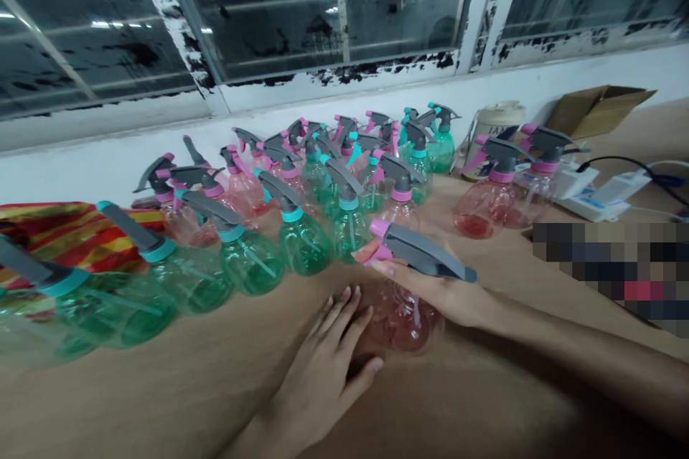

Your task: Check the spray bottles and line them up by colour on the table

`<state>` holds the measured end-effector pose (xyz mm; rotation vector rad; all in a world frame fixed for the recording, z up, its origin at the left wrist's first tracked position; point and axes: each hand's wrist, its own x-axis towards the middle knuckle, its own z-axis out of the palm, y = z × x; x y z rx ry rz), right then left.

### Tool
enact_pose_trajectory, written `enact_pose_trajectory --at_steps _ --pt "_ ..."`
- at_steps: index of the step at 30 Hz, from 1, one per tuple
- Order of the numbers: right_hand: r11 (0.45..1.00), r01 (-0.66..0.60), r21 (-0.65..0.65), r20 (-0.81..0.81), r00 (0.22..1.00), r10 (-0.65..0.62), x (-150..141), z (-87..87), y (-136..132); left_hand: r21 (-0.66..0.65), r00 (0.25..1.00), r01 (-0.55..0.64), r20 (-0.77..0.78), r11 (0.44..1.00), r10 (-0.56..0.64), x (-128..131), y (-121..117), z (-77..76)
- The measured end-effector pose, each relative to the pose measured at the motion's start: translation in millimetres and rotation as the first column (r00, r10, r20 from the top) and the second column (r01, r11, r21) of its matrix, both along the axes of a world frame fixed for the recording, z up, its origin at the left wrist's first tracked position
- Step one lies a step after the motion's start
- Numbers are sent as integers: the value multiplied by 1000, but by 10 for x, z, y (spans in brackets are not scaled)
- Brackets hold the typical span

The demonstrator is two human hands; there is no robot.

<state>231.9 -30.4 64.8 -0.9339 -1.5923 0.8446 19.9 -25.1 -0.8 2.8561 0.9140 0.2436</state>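
My right hand [430, 287] is closed around the neck of a pink spray bottle [409, 330] with a grey and pink trigger head, its fingertips by the pink trigger. The round see-through body of this bottle hangs below the hand, close to or on the table; which of the two I cannot tell. Palm down on the table, my left hand [328, 366] lies open just left of that bottle, fingers spread and holding nothing. Nearest beyond the hands stand green spray bottles [304, 247] in a slanting row.
More pink and green spray bottles [344, 150] crowd the back by the wall. Two pink bottles [484, 208] stand right, near a white power strip [592, 201] with cables. A white jug [498, 118], a cardboard box [597, 107] and a striped red-yellow cloth [75, 237] are also there.
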Motion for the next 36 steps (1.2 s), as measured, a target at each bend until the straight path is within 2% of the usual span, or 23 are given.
enact_pose_trajectory --at_steps 3,11,27,36 --pt "1000 24 13 -22 999 -23 -14 -7 -9 -5 1000 -8 3 1000 8 3 -4 2" --pt "989 142 33 56 988 -143 -16 -40 -23 6 1000 0 18 1000 0 -7 -6 -25" --pt "999 23 -29 -64 998 -25 -26 20 -33 -28 1000 -24 12 999 24 12 -15 9" --pt "990 143 2 99 985 -143 -17 9 -83 -26 1000 -21 4 999 21 10 -13 -15"
